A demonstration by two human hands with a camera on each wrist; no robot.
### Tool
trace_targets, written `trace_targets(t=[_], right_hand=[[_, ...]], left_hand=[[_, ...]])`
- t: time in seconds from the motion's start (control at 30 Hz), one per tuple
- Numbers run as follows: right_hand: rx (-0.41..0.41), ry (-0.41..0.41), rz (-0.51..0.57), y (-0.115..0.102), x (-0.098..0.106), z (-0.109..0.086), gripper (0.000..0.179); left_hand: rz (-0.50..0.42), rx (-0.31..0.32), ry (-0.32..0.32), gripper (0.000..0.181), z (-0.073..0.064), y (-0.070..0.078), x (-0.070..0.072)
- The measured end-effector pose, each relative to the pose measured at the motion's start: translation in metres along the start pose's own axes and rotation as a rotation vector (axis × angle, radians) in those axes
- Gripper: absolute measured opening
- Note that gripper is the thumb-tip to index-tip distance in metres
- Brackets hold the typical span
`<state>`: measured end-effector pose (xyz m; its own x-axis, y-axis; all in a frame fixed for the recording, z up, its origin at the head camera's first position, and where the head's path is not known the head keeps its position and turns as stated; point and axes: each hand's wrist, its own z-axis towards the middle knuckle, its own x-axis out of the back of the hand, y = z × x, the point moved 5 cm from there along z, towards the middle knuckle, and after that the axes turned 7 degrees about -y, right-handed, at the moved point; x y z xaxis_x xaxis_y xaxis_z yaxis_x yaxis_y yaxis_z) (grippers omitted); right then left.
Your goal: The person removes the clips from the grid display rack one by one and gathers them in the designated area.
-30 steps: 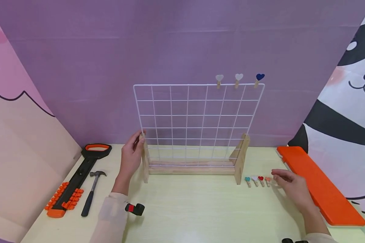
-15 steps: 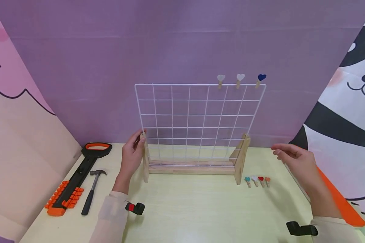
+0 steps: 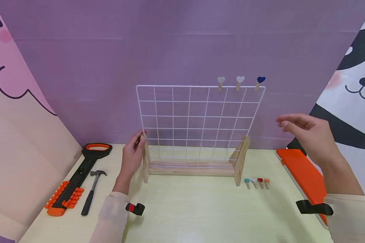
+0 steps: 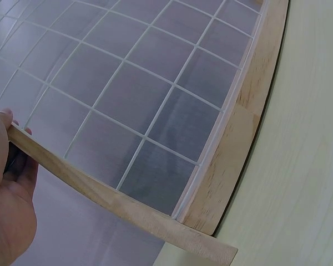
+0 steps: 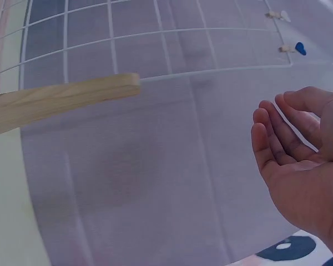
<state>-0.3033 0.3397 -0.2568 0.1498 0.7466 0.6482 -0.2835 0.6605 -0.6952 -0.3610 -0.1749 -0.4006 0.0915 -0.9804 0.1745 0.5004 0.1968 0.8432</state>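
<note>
A white wire grid [image 3: 200, 116] stands upright in a wooden stand [image 3: 191, 171]. My left hand [image 3: 131, 156] grips the top of the stand's left side post, its thumb in front, beside the grid's edge; the left wrist view shows the hand [image 4: 11, 205] around the post [image 4: 111, 199]. Raised to the right of the grid, my right hand [image 3: 313, 138] has loosely bent fingers and nothing in it. Three heart clothespins ride the grid's top wire toward its right end: two white, one dark blue [image 3: 261, 80]. Several more heart clothespins [image 3: 260, 183] lie in a row on the table.
At the left lie a black and orange tool [image 3: 79, 179] and a claw hammer [image 3: 92, 192]. An orange board-like case [image 3: 304, 182] lies at the right, partly behind the right arm. A purple backdrop [image 3: 182, 50] hangs behind the grid.
My right hand has risen from beside the row of clothespins to the level of the grid's middle, right of it. The left hand keeps its grip on the post.
</note>
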Motion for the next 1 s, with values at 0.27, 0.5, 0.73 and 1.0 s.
trace_targets(t=[0.27,0.5,0.73,1.0], right_hand=[[0.049,-0.006,0.033,-0.037,0.016,0.023,0.039],[0.114,0.019,0.095,-0.066,0.024,0.036,0.035],[0.117,0.039,0.119,-0.086,0.029,0.047,0.035],[0.169,0.027,0.210,-0.114,0.025,0.057,0.032]], left_hand=[[0.005,-0.013,0.004,0.043,0.000,0.000,0.001],[0.015,-0.012,0.004,0.043,0.000,-0.001,0.000],[0.007,-0.007,-0.004,0.044,0.000,-0.001,-0.001],[0.014,0.001,0.006,0.043,0.001,-0.002,-0.001]])
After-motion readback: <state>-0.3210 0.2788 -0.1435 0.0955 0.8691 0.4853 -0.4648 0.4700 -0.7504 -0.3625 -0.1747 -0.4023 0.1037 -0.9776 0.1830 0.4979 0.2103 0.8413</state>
